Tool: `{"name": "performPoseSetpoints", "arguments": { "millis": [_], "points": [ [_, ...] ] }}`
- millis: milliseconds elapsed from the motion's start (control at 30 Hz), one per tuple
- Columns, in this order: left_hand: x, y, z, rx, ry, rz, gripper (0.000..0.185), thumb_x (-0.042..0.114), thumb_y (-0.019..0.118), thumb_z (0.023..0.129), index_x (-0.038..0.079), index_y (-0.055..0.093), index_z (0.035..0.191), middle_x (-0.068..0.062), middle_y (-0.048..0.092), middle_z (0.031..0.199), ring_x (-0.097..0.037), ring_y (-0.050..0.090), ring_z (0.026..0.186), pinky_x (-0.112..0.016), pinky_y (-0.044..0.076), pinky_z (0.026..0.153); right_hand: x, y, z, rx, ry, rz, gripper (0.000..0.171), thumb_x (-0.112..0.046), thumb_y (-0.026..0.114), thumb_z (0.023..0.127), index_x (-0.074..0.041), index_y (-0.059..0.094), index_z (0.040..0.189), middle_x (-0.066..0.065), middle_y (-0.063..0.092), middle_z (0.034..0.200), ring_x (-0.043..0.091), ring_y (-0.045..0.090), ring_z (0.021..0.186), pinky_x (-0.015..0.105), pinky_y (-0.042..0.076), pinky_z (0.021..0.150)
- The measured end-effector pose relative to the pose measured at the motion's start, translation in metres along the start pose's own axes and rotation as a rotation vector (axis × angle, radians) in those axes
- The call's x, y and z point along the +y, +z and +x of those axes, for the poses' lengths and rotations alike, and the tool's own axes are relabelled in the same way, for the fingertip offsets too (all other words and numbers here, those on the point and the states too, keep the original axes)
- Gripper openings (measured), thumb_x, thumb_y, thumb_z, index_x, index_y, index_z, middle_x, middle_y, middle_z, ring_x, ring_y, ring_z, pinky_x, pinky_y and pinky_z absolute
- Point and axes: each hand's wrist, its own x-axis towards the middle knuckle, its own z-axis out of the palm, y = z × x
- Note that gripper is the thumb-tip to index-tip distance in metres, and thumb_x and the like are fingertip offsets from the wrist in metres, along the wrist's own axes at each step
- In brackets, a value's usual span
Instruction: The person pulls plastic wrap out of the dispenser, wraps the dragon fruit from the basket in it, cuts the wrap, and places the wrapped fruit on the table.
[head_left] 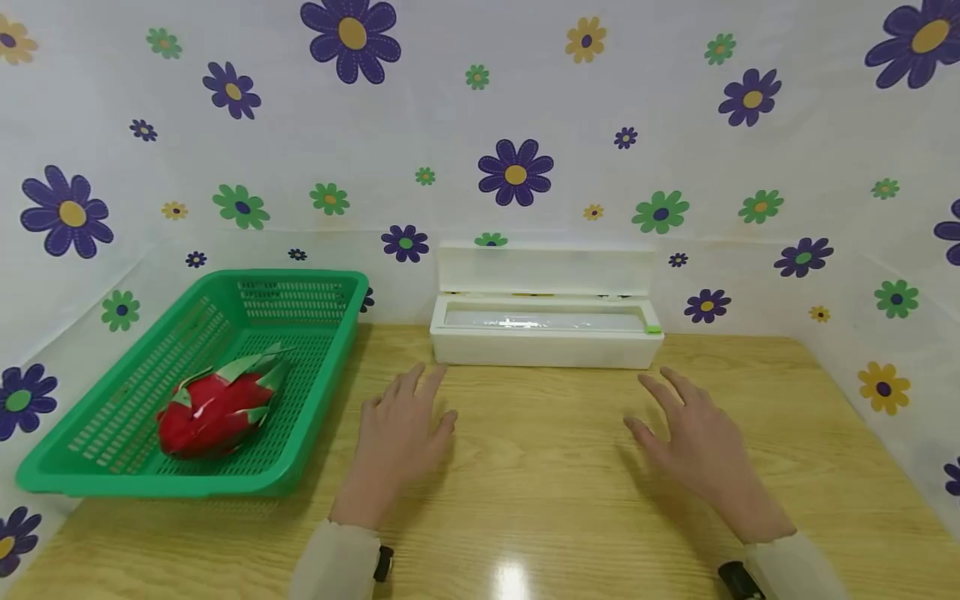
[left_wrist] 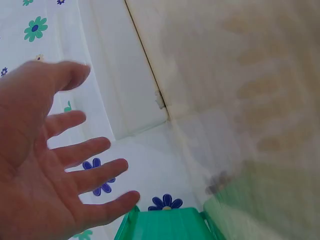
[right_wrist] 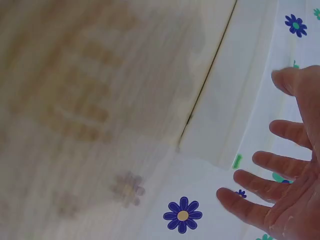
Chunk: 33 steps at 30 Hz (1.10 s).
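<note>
A long white cling film box (head_left: 547, 346) stands at the back of the table with its lid raised, showing a shiny roll of film (head_left: 546, 321) inside. A small green piece (head_left: 654, 329) sits at its right end. My left hand (head_left: 405, 429) hovers in front of the box's left end, fingers spread and holding nothing. Toward the box's right end reaches my right hand (head_left: 693, 437), also empty, with fingers loosely extended. Both palms show bare in the wrist views. Left of my left hand, a red dragon fruit (head_left: 217, 408) lies in a green plastic basket (head_left: 330, 392).
The wooden table (head_left: 540, 467) has a glossy surface that reflects light near its front. Behind it and at both sides hangs a white flower-patterned cloth (head_left: 570, 100). The basket takes up the table's left side, its back near the cloth.
</note>
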Motion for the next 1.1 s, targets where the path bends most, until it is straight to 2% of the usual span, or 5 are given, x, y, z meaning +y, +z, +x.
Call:
{"name": "performPoseSetpoints", "arguments": {
  "millis": [233, 467, 833, 967, 1100],
  "points": [
    [-0.001, 0.001, 0.025, 0.081, 0.01, -0.123, 0.047, 0.026, 0.064, 0.1, 0.011, 0.056, 0.144, -0.016, 0.062, 0.14, -0.038, 0.065, 0.121, -0.062, 0.054, 0.092, 0.017, 0.003, 0.024, 0.138, -0.104, 0.046, 0.038, -0.02, 0.077, 0.089, -0.002, 0.069, 0.122, 0.027, 0.068, 0.124, 0.046, 0.07, 0.099, 0.054, 0.059, 0.062],
    [-0.008, 0.013, 0.049, 0.139, 0.016, -0.167, 0.039, 0.018, 0.065, 0.1, 0.012, 0.061, 0.138, -0.013, 0.067, 0.133, -0.035, 0.071, 0.104, -0.053, 0.057, 0.082, 0.033, 0.013, 0.044, 0.245, -0.238, 0.05, 0.032, -0.008, 0.08, 0.083, 0.001, 0.072, 0.112, 0.02, 0.072, 0.108, 0.036, 0.071, 0.088, 0.049, 0.061, 0.065],
    [-0.017, 0.025, 0.083, 0.16, 0.031, -0.127, 0.038, 0.022, 0.059, 0.104, 0.016, 0.06, 0.142, -0.015, 0.062, 0.132, -0.036, 0.056, 0.111, -0.048, 0.051, 0.089, 0.042, 0.034, 0.068, 0.358, -0.326, 0.055, 0.026, -0.002, 0.079, 0.082, 0.003, 0.071, 0.107, 0.02, 0.069, 0.102, 0.036, 0.066, 0.087, 0.046, 0.059, 0.07],
    [-0.019, 0.025, 0.096, 0.165, 0.056, -0.126, 0.037, 0.022, 0.057, 0.105, 0.017, 0.061, 0.142, -0.015, 0.061, 0.132, -0.038, 0.055, 0.113, -0.05, 0.052, 0.091, 0.045, 0.034, 0.079, 0.36, -0.306, 0.058, 0.027, -0.001, 0.08, 0.082, 0.003, 0.071, 0.107, 0.021, 0.07, 0.102, 0.039, 0.065, 0.088, 0.05, 0.056, 0.069],
    [-0.02, 0.023, 0.106, 0.154, 0.057, -0.131, 0.035, 0.02, 0.056, 0.106, 0.018, 0.063, 0.14, -0.016, 0.061, 0.131, -0.039, 0.054, 0.114, -0.052, 0.051, 0.092, 0.048, 0.031, 0.089, 0.283, -0.276, 0.064, 0.03, -0.006, 0.079, 0.085, 0.001, 0.072, 0.114, 0.02, 0.072, 0.111, 0.041, 0.064, 0.101, 0.056, 0.055, 0.078]
  ]
}}
